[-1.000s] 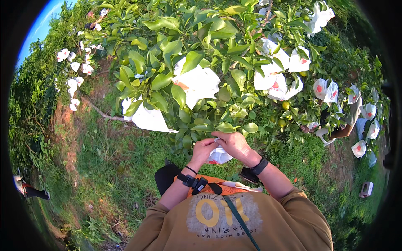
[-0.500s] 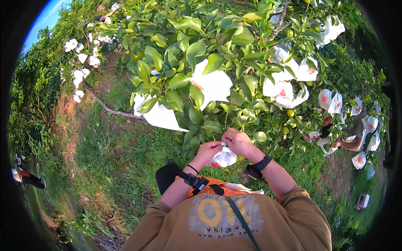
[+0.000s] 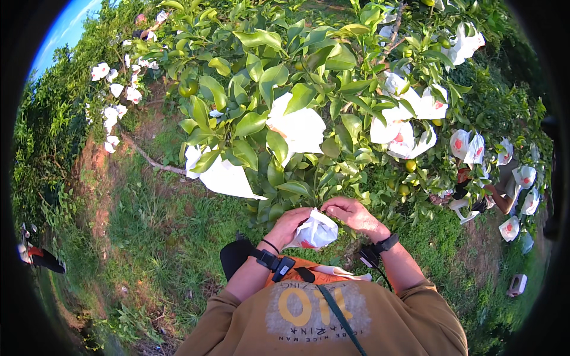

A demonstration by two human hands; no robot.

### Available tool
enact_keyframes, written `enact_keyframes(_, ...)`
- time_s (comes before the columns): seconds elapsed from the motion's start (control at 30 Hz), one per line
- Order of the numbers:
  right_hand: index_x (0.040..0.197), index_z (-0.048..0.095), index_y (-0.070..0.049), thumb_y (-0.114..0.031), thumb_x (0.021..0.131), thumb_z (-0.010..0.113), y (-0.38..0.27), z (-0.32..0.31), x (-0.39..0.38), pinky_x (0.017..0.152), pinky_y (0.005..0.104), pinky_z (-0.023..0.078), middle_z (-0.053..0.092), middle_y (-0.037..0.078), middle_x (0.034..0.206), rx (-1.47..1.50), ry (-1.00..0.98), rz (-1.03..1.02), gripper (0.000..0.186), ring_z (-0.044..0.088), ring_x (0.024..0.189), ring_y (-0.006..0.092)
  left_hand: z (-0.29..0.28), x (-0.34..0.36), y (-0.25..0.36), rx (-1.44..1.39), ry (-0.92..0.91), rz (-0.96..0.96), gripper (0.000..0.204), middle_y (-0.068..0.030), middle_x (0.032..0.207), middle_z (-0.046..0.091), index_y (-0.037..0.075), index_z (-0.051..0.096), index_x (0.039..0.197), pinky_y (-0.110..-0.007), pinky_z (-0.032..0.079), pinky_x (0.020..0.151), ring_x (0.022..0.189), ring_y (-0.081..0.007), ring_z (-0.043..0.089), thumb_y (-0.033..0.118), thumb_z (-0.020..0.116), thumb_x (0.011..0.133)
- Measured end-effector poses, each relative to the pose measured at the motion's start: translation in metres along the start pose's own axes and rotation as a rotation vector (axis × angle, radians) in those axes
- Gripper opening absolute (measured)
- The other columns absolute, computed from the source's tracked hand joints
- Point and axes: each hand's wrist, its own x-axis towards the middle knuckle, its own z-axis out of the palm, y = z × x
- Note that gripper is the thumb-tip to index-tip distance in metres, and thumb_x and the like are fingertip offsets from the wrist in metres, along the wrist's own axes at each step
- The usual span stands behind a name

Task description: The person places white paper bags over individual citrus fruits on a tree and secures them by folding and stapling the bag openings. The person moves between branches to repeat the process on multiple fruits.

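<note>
A white fruit bag [image 3: 317, 231] with a red mark hangs below the low leaves, puffed out round something hidden inside. My left hand [image 3: 287, 228] is closed on its upper left side, with the fingertips partly behind the bag. My right hand [image 3: 354, 215] is just right of the bag's top, thumb and forefinger drawn together. What they pinch, if anything, is too small to make out. Above both hands, leafy citrus branches carry other white bags [image 3: 295, 126], and one long white bag [image 3: 224, 177] hangs to the left.
Several bagged fruits [image 3: 401, 130] and a bare green fruit [image 3: 410, 165] hang at the right. Another person's arm [image 3: 502, 200] shows among the branches there. A bare branch [image 3: 153, 160] reaches across the left. Grass [image 3: 160, 237] covers the ground, and a pale box-like object [image 3: 516, 285] lies at far right.
My right hand has moved right and slightly down, apart from my left hand. The bag's gathered top, earlier between both hands, now shows more fully, and my left hand stays at its side.
</note>
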Motion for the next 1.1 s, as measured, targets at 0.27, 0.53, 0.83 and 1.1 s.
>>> enact_keyframes(0.27, 0.099, 0.064, -0.002, -0.01, 0.076, 0.069, -0.001, 0.0, -0.022, 0.073, 0.0314, 0.049, 0.064, 0.01, 0.088, -0.39, 0.053, -0.14, 0.026, 0.06, 0.08, 0.0222, 0.0, 0.005, -0.001, 0.067, 0.062, -0.01, 0.031, -0.0086, 0.107, 0.064, -0.001, 0.058, 0.116, -0.029, 0.05, 0.083, 0.092, -0.0163, 0.063, 0.02, 0.058, 0.093)
enact_keyframes(0.53, 0.088, 0.06, 0.003, -0.01, 0.077, 0.068, 0.03, 0.012, -0.013, 0.059, 0.0296, 0.049, 0.064, 0.011, 0.072, -0.307, 0.414, 0.024, 0.018, 0.062, 0.062, 0.0176, -0.002, 0.008, -0.004, 0.18, 0.019, 0.026, 0.028, -0.0059, 0.103, 0.065, -0.002, 0.06, 0.114, -0.025, 0.049, 0.077, 0.088, -0.0114, 0.061, 0.016, 0.058, 0.092)
enact_keyframes(0.83, 0.085, 0.06, 0.001, -0.013, 0.075, 0.07, 0.046, 0.028, -0.006, 0.058, 0.0311, 0.048, 0.063, 0.011, 0.068, -0.229, 0.607, 0.014, 0.02, 0.06, 0.06, 0.0192, 0.003, 0.009, -0.006, 0.25, 0.197, 0.1, 0.025, -0.006, 0.095, 0.067, -0.003, 0.065, 0.105, -0.024, 0.049, 0.075, 0.083, -0.0115, 0.062, 0.013, 0.065, 0.087)
enact_keyframes(1.1, 0.074, 0.059, 0.0, -0.016, 0.071, 0.072, 0.047, 0.026, -0.009, 0.054, 0.0343, 0.045, 0.057, 0.012, 0.064, -0.466, 0.51, 0.087, 0.021, 0.055, 0.055, 0.0247, -0.002, 0.009, -0.008, 0.206, 0.256, 0.116, 0.028, -0.0083, 0.097, 0.068, -0.006, 0.064, 0.106, -0.023, 0.049, 0.075, 0.084, -0.012, 0.063, 0.013, 0.067, 0.085)
